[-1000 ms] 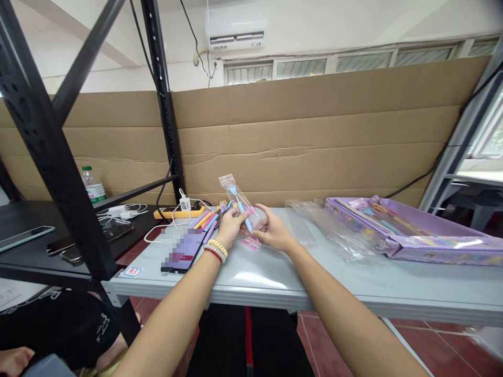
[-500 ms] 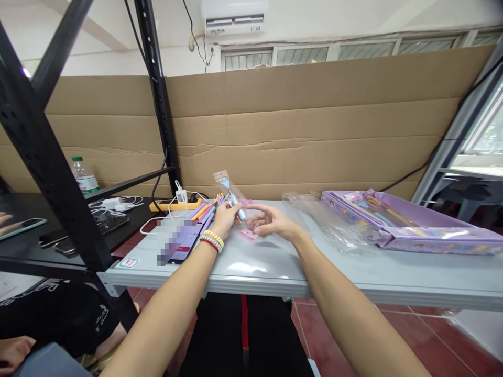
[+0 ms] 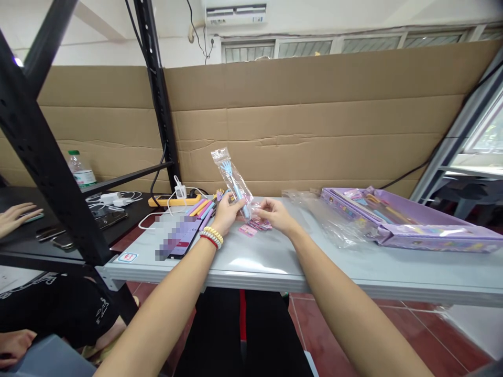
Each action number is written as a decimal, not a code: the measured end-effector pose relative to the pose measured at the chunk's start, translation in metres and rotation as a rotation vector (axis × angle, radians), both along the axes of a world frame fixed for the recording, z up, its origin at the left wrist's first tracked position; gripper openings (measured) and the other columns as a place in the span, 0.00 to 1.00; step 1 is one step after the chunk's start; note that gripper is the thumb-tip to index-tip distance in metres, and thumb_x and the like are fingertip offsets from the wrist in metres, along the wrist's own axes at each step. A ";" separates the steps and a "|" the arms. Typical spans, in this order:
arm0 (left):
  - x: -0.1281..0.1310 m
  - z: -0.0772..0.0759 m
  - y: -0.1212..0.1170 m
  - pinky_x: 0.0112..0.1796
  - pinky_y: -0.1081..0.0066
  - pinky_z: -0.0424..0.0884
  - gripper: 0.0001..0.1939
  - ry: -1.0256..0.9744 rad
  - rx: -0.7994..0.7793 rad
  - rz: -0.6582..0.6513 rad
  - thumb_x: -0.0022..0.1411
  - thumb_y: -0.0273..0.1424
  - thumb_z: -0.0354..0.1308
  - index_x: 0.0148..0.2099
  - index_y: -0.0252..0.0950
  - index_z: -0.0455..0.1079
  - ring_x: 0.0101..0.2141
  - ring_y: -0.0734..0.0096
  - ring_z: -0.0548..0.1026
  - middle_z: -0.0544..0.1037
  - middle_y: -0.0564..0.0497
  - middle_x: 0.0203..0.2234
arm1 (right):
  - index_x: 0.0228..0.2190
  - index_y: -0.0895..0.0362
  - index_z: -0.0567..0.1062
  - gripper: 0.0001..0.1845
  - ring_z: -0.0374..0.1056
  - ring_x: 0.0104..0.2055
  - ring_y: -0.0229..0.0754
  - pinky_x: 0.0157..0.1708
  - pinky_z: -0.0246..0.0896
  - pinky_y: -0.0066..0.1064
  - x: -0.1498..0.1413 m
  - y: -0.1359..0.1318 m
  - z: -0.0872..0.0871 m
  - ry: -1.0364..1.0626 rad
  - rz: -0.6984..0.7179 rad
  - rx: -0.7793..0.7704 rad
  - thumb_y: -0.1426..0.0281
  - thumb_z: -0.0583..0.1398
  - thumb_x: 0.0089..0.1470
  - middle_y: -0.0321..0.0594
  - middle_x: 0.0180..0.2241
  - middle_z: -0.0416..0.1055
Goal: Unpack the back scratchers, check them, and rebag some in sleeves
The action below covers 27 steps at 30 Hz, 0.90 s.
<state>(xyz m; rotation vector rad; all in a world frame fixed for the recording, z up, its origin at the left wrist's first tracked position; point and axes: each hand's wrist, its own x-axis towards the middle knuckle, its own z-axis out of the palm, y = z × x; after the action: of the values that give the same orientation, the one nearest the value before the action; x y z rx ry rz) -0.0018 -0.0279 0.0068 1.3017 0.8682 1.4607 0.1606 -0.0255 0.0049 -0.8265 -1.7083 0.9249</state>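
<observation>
A light blue pen with a hand-shaped top [image 3: 237, 189] sits inside a clear plastic bag [image 3: 220, 155], tilted above the table. My left hand [image 3: 227, 213] is closed around the bagged pen near its lower half. With thumb and fingers pinched, my right hand [image 3: 275, 214] holds the lower right end of the bag. Several pink printed cards [image 3: 248, 230] lie on the table just below the hands. Left of my left hand, several colourful pens [image 3: 200, 208] with hand-shaped tops lie side by side, next to a phone [image 3: 184, 242].
On the right are crumpled clear plastic bags [image 3: 334, 222] and an open purple box [image 3: 436, 242] with bagged pens. An orange power strip [image 3: 157, 201] with white cables lies behind the phone. Beyond a black shelf post [image 3: 51, 152], another person's hand [image 3: 18, 217] rests on a dark table.
My right hand has gone from open fingers beside the bag to pinching its end. The bagged pen has been raised slightly, and more pink cards show beneath it.
</observation>
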 end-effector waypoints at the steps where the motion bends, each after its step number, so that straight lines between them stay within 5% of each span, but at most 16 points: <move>1: 0.000 0.000 0.000 0.20 0.74 0.70 0.18 0.010 0.006 -0.010 0.53 0.33 0.62 0.44 0.37 0.60 0.20 0.73 0.73 0.74 0.55 0.22 | 0.21 0.57 0.63 0.23 0.63 0.20 0.34 0.20 0.60 0.27 -0.001 0.000 -0.001 0.015 -0.003 -0.035 0.54 0.66 0.37 0.37 0.23 0.70; 7: 0.001 -0.002 -0.002 0.23 0.71 0.73 0.22 0.032 0.038 -0.069 0.51 0.34 0.64 0.44 0.37 0.58 0.23 0.72 0.74 0.74 0.53 0.25 | 0.22 0.56 0.62 0.22 0.63 0.15 0.34 0.16 0.59 0.26 -0.004 0.002 -0.002 0.070 -0.112 -0.025 0.56 0.67 0.36 0.33 0.16 0.66; 18: -0.001 -0.004 0.001 0.27 0.72 0.72 0.30 0.004 0.061 -0.110 0.45 0.29 0.68 0.48 0.35 0.58 0.21 0.75 0.72 0.75 0.54 0.25 | 0.25 0.59 0.68 0.17 0.58 0.16 0.31 0.15 0.53 0.24 0.001 -0.003 0.002 -0.010 -0.046 -0.082 0.62 0.66 0.36 0.31 0.16 0.65; 27: -0.001 -0.006 0.005 0.26 0.74 0.69 0.31 0.014 0.075 -0.059 0.44 0.29 0.68 0.49 0.35 0.58 0.23 0.74 0.73 0.75 0.53 0.25 | 0.22 0.59 0.67 0.17 0.59 0.16 0.31 0.15 0.55 0.24 0.001 0.000 0.002 -0.023 -0.148 -0.101 0.61 0.66 0.35 0.35 0.18 0.67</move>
<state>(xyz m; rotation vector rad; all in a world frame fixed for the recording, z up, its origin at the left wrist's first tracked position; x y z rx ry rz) -0.0028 -0.0233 0.0009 1.3831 0.7835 1.4516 0.1620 -0.0254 0.0073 -1.0202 -1.6063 0.9088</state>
